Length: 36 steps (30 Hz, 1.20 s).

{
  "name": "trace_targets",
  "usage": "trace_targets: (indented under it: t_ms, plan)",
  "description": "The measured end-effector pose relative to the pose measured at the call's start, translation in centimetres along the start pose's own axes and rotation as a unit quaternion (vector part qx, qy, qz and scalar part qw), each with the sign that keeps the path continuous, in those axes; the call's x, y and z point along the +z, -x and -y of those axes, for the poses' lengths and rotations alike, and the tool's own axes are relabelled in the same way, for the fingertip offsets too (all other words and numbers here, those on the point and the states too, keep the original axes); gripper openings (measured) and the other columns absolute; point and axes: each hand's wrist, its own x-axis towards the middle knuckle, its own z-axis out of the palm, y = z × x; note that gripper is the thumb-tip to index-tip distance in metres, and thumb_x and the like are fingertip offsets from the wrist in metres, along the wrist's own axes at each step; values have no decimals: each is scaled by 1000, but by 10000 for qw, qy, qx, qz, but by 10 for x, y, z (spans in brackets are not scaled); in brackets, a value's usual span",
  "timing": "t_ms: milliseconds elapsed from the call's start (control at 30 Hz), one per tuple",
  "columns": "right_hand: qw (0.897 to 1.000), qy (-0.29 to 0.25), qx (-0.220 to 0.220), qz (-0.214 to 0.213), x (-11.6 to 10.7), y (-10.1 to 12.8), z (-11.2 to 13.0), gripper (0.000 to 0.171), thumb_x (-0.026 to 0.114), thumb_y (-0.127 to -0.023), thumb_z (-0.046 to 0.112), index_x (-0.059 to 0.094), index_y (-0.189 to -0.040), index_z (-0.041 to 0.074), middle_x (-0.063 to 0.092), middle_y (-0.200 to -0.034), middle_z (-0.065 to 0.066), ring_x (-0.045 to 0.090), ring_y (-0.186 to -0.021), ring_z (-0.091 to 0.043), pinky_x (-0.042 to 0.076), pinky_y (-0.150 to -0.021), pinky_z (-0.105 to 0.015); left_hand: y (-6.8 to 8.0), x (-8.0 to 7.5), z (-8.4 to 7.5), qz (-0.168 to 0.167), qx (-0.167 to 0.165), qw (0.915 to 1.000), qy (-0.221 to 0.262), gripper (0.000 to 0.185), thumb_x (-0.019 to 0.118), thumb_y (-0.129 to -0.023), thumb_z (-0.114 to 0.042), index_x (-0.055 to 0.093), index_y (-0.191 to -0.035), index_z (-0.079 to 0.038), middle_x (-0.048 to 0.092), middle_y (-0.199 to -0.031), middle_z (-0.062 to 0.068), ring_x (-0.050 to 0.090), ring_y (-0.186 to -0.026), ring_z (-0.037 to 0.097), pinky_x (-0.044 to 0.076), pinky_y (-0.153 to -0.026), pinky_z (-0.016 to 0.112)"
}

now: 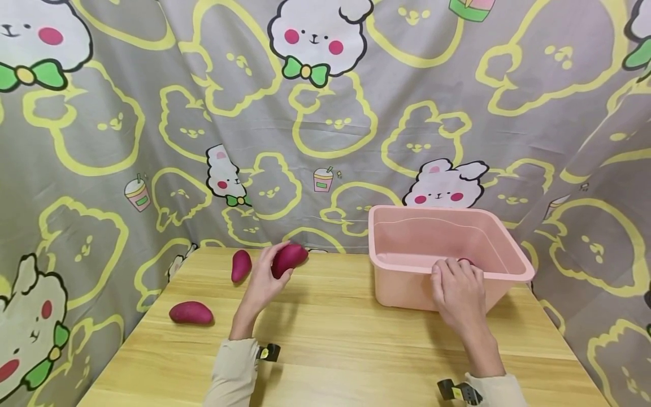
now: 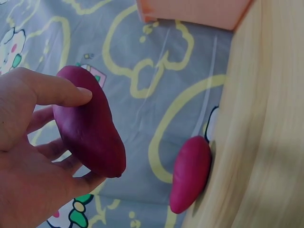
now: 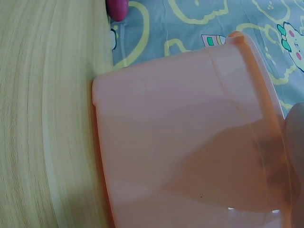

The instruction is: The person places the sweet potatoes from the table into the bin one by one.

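Note:
My left hand [image 1: 274, 270] grips a purple sweet potato [image 1: 288, 258] and holds it just above the wooden table [image 1: 325, 339]. The left wrist view shows this potato [image 2: 92, 130] pinched between a finger [image 2: 57, 90] and the palm side. A pink plastic tub [image 1: 503, 249] stands to the right. My right hand [image 1: 458, 268] curls over the tub's near rim. A sliver of a purple sweet potato [image 1: 465, 261] peeks out under its fingertips, and the remainder is hidden. The right wrist view shows mostly the tub's outer wall [image 3: 180, 152].
Two more sweet potatoes lie on the table's left side, one near the back edge [image 1: 241, 265] and one nearer me [image 1: 191, 312]. A cartoon-print grey cloth [image 1: 325, 113] hangs behind and drapes both sides. Bare tabletop lies between my hands.

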Motion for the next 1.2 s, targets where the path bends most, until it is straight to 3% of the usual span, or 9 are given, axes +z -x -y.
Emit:
trace_targets:
  t_ms: [933, 1200]
  plan:
    - [10000, 18, -30, -51, 2, -1, 0, 29, 38, -105, 23, 56, -88, 6, 56, -84, -12, 49, -85, -39, 35, -84, -56, -18, 10, -27, -40, 159, 9996, 251, 59, 79, -86, -2, 59, -141, -5, 61, -125, 16, 62, -106, 34, 55, -84, 50]
    - [9999, 7, -28, -106, 1, -1, 0, 29, 39, -104, 22, 56, -87, 5, 56, -83, -13, 49, -85, -39, 35, -84, -56, -22, 14, -35, -75, 291, 9990, 331, 58, 80, -85, -3, 60, -139, -6, 63, -121, 16, 63, -98, 31, 56, -80, 46]
